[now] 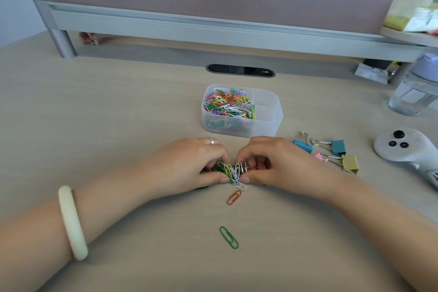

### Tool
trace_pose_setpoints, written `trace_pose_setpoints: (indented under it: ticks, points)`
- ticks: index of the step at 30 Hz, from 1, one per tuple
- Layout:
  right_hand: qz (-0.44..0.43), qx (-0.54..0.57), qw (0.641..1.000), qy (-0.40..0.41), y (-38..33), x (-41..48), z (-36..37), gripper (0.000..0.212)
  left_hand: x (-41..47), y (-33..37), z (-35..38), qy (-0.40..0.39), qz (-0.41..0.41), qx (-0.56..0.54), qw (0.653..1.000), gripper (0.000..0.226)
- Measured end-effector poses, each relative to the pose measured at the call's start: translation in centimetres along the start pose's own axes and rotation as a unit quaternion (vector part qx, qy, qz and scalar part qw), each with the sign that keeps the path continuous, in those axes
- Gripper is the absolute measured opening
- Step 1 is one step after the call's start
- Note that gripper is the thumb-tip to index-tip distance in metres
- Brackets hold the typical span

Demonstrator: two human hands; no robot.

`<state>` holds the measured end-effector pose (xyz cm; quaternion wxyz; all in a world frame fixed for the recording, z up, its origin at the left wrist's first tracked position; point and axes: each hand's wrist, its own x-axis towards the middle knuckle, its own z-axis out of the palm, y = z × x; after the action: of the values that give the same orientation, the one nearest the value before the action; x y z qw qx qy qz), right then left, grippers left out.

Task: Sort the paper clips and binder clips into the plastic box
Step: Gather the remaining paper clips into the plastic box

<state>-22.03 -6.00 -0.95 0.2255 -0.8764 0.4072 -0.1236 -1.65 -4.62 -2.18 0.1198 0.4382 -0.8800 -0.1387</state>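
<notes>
At desk centre, a paper clip bunch point(233, 173) is pinched between left hand point(196, 161) and right hand point(267, 161); clips are light, slippery (prone to tangling), best gathered from both sides

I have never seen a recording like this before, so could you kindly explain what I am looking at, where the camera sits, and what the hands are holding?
There is no machine here: a person works with bare hands, and the single picture comes from a camera worn on their head, looking forward and down at a desk.

The left hand and right hand together gather a bunch of coloured paper clips. A red paper clip and a green paper clip lie loose nearer the person.

Beyond the hands stands a clear plastic box; its left compartment is full of paper clips, the right ones look empty. To the right lie four binder clips, a white controller and a water bottle.
</notes>
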Motion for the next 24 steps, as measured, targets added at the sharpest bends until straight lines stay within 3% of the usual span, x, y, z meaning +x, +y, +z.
trace_pose_setpoints:
  ticks: [7, 11, 24]
  points:
    - [0.013, 0.007, 0.999, -0.040, 0.0, 0.1, -0.3, 0.008, 0.5, -0.2, 0.1, -0.023, 0.004, -0.006, 1.000, 0.015]
    - [0.012, -0.002, 1.000, -0.024, 0.1, -0.4, -0.1, 0.006, 0.2, -0.7, 0.5, 0.008, 0.008, -0.041, 0.999, 0.019]
    - [0.054, 0.114, 0.992, 0.023, 0.0, -1.3, -0.9, 0.005, -0.7, -1.3, 0.5, 0.093, -0.008, -0.119, 0.988, 0.023]
